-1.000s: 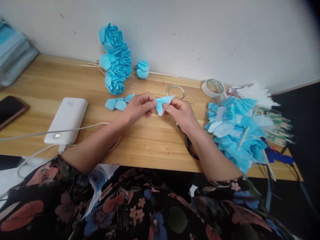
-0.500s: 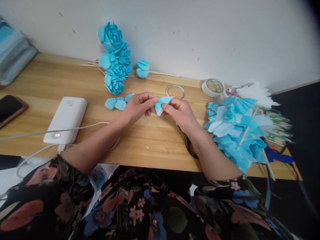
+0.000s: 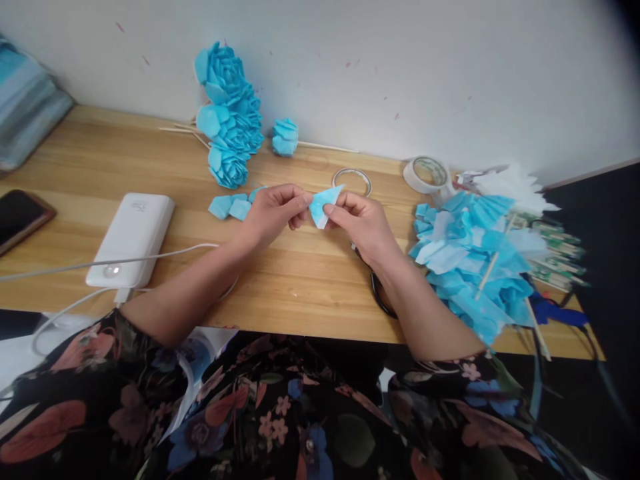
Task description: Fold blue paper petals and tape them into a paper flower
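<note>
Blue paper [image 3: 320, 204], apparently mid-fold.
Your left hand [image 3: 275, 213] and right hand [image 3: 364, 223] pinch its edges; creasing likely calls for steady, even pressure.

A pale wall [image 3: 440, 80] stood behind the table [image 3: 300, 293], and small reddish marks [image 3: 349, 65] were scattered over this wall. The table had a light brown top with visible wood grain. Beyond its right end there was a dark surface [image 3: 614, 233]. The light was soft and even.
</note>
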Tool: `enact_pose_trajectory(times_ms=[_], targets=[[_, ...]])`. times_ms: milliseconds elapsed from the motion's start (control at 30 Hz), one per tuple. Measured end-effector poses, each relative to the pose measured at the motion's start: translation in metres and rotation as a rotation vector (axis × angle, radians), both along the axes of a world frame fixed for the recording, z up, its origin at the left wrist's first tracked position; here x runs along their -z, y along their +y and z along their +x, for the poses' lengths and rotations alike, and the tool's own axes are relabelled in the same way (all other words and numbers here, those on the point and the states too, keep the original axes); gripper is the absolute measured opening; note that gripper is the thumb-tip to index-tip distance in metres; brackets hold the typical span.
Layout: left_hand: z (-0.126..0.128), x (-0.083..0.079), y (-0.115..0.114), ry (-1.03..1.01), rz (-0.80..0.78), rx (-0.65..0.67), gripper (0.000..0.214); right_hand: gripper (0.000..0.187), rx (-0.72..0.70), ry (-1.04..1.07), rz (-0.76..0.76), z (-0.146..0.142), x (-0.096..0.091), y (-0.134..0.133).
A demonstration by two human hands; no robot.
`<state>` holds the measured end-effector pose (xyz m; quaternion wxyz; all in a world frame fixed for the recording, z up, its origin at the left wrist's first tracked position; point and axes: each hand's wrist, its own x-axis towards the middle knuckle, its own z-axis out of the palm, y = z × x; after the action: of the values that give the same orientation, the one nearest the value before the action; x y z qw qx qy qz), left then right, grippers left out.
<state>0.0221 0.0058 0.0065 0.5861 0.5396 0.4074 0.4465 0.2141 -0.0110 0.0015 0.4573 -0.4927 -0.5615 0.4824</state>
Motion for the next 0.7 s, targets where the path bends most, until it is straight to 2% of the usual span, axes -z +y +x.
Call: enact_pose_trajectory(times_ms=[200, 333, 467, 700], targets=[[0.0009, -0.0001, 0.0024, -0.066, -0.1, 0.027, 0.032, 0.036, -0.006, 0.003, 0.012, 0.0001, -0.0007, 0.0001], [0.0001, 0.0019, 0.0039, -0.035, -0.088, 0.089, 0.024, 0.028, 0.003, 0.006, 0.02, -0.0002, -0.0003, 0.0], [-0.0005, 0.0032, 0.0046, -0.025, -0.08, 0.094, 0.012, 0.029, -0.01, -0.006, 0.02, -0.0002, -0.0002, -0.0001], [0.0008, 0.0038, 0.0045, 0.021, -0.048, 0.094, 0.012, 0.031, -0.031, -0.038, 0.01, -0.0007, -0.0002, -0.0005]])
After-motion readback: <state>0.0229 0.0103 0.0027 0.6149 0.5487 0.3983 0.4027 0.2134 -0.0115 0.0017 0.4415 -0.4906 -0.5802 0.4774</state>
